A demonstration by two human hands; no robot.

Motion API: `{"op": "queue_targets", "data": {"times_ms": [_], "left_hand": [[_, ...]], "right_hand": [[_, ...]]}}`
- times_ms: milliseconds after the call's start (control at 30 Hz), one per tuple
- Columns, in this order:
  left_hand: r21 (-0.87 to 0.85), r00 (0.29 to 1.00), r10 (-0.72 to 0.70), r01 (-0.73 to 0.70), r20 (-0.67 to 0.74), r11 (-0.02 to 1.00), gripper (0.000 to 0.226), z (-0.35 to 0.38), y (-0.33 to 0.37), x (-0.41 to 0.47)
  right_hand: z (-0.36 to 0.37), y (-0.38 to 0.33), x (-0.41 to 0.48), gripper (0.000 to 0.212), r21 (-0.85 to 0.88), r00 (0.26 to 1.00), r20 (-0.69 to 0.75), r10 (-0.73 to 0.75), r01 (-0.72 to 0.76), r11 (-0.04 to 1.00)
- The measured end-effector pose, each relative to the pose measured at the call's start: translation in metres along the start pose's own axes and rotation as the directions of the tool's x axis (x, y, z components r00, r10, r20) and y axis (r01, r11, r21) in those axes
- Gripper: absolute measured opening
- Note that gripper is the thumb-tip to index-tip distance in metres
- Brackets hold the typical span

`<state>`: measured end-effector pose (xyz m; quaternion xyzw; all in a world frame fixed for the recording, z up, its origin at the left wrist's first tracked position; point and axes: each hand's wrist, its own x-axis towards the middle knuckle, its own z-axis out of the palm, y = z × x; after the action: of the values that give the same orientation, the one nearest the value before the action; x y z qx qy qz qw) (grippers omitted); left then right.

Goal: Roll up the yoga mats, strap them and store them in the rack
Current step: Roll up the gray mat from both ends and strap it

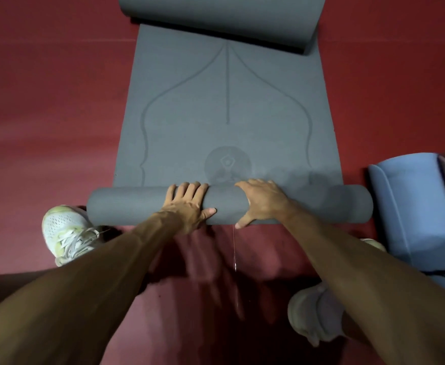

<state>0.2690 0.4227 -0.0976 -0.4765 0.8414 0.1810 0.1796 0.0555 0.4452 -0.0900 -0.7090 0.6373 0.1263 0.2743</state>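
The grey yoga mat (pixel 226 106) lies on the red floor (pixel 44 114), its near end rolled up thick; the left hand (pixel 189 206) and the right hand (pixel 262 204) hold the middle of this roll, fingers curled over its top, thumbs on the near side. A rolled blue mat (pixel 411 206) lies just beside it.

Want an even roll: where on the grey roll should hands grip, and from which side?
Probably grip the roll nearer its ends, from the near side, fingers over the top: it's a long cylinder lying crosswise; left hand and right hand sit mid-length.
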Motion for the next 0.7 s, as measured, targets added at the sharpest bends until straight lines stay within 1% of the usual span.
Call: {"op": "queue_targets", "data": {"times_ms": [67, 133, 167, 200, 267, 300, 333, 400, 467, 533, 600, 700], "left_hand": [[-0.004, 1.000, 0.011, -0.010, 0.025, 1.000, 0.070, -0.005, -0.004, 0.008], [-0.021, 0.998, 0.036, -0.035, 0.047, 0.999, 0.074, -0.013, -0.007, 0.018], [-0.033, 0.998, 0.043, -0.041, 0.056, 0.999, 0.074, -0.018, -0.010, 0.024], [-0.043, 0.997, 0.044, -0.042, 0.058, 0.998, 0.070, -0.022, -0.012, 0.031], [-0.063, 0.998, 0.041, -0.038, 0.054, 0.997, 0.061, -0.027, -0.016, 0.044], [-0.076, 0.997, 0.040, -0.035, 0.067, 0.996, 0.060, -0.029, -0.017, 0.047], [-0.086, 0.996, 0.039, -0.032, 0.083, 0.996, 0.059, -0.032, -0.019, 0.050], [-0.100, 0.994, 0.033, -0.022, 0.105, 0.995, 0.058, -0.035, -0.020, 0.057], [-0.108, 0.995, 0.007, 0.004, 0.104, 0.994, 0.056, -0.039, -0.021, 0.064], [-0.139, 0.996, -0.026, 0.037, 0.082, 0.990, 0.054, -0.044, -0.021, 0.070], [-0.180, 0.995, -0.071, 0.083, 0.074, 0.980, 0.052, -0.047, -0.021, 0.074], [-0.137, 0.986, -0.163, 0.164, 0.020, 0.977, 0.049, -0.046, -0.012, 0.074]], "right_hand": [[0.003, 0.005, -0.003, 0.107, -0.029, 0.998, -0.053, -0.035, 0.034, 0.999], [0.005, 0.009, -0.007, 0.099, -0.084, 0.993, -0.108, -0.044, 0.035, 0.996], [0.007, 0.011, -0.009, 0.094, -0.104, 0.987, -0.157, -0.035, 0.019, 0.994], [0.013, 0.011, -0.012, 0.090, -0.105, 0.969, -0.248, -0.019, -0.007, 0.994], [0.028, 0.011, -0.014, 0.081, -0.058, 0.881, -0.473, 0.024, -0.058, 0.997], [0.035, 0.009, -0.014, 0.075, -0.032, 0.837, -0.545, 0.045, -0.075, 0.997], [0.039, 0.007, -0.012, 0.069, -0.014, 0.810, -0.583, 0.067, -0.093, 0.996], [0.040, 0.006, -0.007, 0.062, -0.023, 0.788, -0.611, 0.074, -0.112, 0.993], [0.033, 0.009, 0.000, 0.059, -0.059, 0.782, -0.621, 0.054, -0.115, 0.992], [0.023, 0.012, 0.009, 0.058, -0.075, 0.799, -0.597, 0.072, -0.146, 0.986], [0.012, 0.012, 0.021, 0.058, -0.048, 0.829, -0.542, 0.136, -0.193, 0.980], [-0.001, 0.012, 0.034, 0.057, -0.025, 0.851, -0.485, 0.201, -0.244, 0.970]]}}
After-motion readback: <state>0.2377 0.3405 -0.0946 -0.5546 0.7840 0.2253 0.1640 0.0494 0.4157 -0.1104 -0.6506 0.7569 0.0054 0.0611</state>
